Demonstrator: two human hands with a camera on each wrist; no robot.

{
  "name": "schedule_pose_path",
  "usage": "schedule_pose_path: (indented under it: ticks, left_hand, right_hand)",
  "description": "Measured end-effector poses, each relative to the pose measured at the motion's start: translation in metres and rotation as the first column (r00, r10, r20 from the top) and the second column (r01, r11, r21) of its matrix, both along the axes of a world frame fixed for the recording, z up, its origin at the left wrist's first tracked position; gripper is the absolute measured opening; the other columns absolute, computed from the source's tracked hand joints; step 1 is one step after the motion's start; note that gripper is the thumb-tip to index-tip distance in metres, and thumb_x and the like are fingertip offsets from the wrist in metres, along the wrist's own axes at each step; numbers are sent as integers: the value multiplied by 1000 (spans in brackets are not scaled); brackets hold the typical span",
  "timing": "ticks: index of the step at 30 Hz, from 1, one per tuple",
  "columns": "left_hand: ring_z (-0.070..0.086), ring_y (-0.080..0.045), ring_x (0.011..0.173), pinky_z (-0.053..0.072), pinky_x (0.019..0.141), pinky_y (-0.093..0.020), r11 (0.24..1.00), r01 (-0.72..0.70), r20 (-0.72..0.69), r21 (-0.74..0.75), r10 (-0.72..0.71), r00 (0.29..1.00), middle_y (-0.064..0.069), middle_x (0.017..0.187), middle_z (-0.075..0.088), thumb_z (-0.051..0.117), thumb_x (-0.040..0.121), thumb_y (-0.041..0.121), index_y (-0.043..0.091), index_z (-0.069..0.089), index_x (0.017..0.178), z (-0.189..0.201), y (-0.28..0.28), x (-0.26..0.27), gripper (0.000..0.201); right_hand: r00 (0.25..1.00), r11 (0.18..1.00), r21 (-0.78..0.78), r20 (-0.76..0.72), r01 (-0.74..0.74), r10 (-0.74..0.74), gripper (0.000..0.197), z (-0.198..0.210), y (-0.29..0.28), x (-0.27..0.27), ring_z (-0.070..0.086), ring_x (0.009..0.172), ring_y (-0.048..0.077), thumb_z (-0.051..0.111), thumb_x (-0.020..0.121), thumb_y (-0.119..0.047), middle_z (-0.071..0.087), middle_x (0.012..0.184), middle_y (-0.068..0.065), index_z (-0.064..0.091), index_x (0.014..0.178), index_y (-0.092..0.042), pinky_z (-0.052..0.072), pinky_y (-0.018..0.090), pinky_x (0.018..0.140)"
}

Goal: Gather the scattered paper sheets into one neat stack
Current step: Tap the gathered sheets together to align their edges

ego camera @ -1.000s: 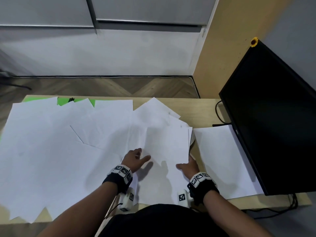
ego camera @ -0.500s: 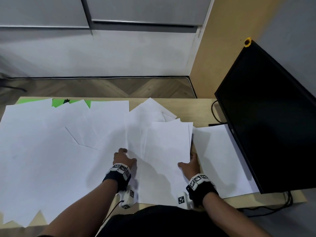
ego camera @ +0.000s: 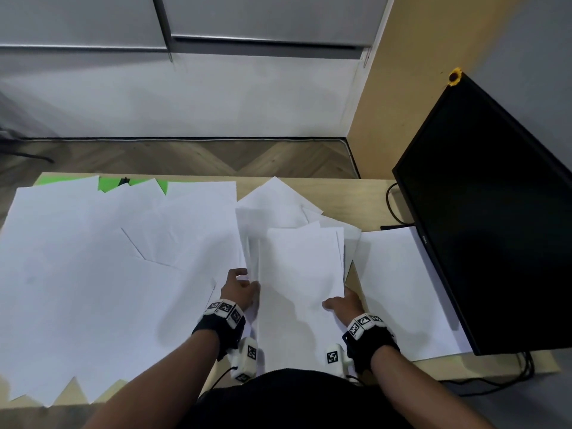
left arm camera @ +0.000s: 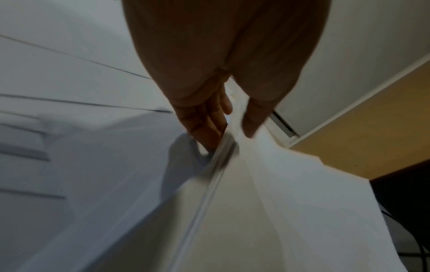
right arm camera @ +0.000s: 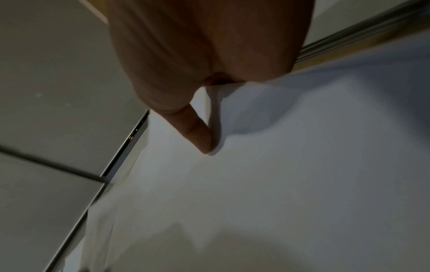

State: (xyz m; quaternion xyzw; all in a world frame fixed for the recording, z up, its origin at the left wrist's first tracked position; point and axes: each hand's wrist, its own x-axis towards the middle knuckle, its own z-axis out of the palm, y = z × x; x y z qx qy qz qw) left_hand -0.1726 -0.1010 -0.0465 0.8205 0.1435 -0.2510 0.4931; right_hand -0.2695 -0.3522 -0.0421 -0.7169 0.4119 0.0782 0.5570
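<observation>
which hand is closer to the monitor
Right. The right hand holds the bundle of sheets at its monitor-side edge; the left hand grips the far side, farther from the monitor.

The monitor, at three o'clock, bears a small logo on its lower bezel, too small to read. The paper sheets show no print.

I see a black monitor standing on the right of the wooden desk, its dark cables trailing behind it. Something green lies at the desk's far left edge. Beyond are herringbone wood floor and grey cabinet fronts.
</observation>
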Motion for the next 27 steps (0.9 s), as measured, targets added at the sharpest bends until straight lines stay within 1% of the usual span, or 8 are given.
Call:
schedule_pose_path:
  ticks: [3,6,10,13,16,20,25,27]
  left_hand:
    - [64,-29,83,48,77,-31,991,66,50,115,-72,996,-15,98,70,44,94,18,24,50,127,1,1,-3,34]
    - [59,-25,83,41,77,-26,978,137,35,157,-144,989,-13,101,68,41,97,14,21,51,131,3,5,-7,37]
    - [61,-29,93,48,86,-32,961,229,-47,157,-224,973,-11,101,67,41,92,15,28,56,107,5,7,-10,25]
    - [59,-26,92,47,87,-32,962,221,-42,161,-217,975,-6,99,65,47,94,30,25,55,97,13,3,-13,9]
    - [58,-23,99,41,83,-27,963,222,-34,150,-220,975,2,106,59,67,86,40,19,48,115,17,-6,-19,40]
    - [61,-23,93,42,79,-27,976,183,24,121,-187,982,-2,115,66,65,81,19,19,46,124,17,-15,-22,46]
    - [65,-24,82,50,76,-32,978,208,78,-17,-206,975,0,93,70,60,78,13,23,48,103,32,-13,-11,29]
    - [64,-24,79,52,73,-33,972,226,138,-70,-215,967,-3,86,67,58,72,12,21,51,99,43,-10,-4,30]
  right_hand:
    - [994,995,41,59,94,-97,35,1,-5,-3,64,81,24,71,65,7,71,85,4,69,95,-9,52,33,78]
    - [982,988,48,118,144,-149,46,3,-8,-6,65,77,23,70,55,0,73,86,2,68,97,-16,53,32,79]
    - [997,997,14,17,70,-70,43,2,-2,-3,62,76,20,65,57,-2,70,87,1,68,99,-11,49,26,74]
    - [999,998,-58,-37,-24,22,56,-16,1,2,66,88,22,62,52,-13,70,97,-4,62,108,-19,55,32,86]
    - [985,985,-64,-74,-161,156,52,-6,16,6,67,94,20,68,62,-11,70,102,-2,61,112,-19,55,31,88]
    - [972,973,-54,-79,-226,221,45,4,23,8,66,95,19,69,70,-9,69,104,0,60,113,-19,50,23,80]
    - [998,997,-64,41,-36,38,33,21,17,2,68,78,21,73,57,-9,73,86,4,68,89,-12,57,34,72]
    - [984,998,22,169,58,-61,45,27,16,4,68,77,23,70,59,5,73,90,7,64,100,-13,57,34,67]
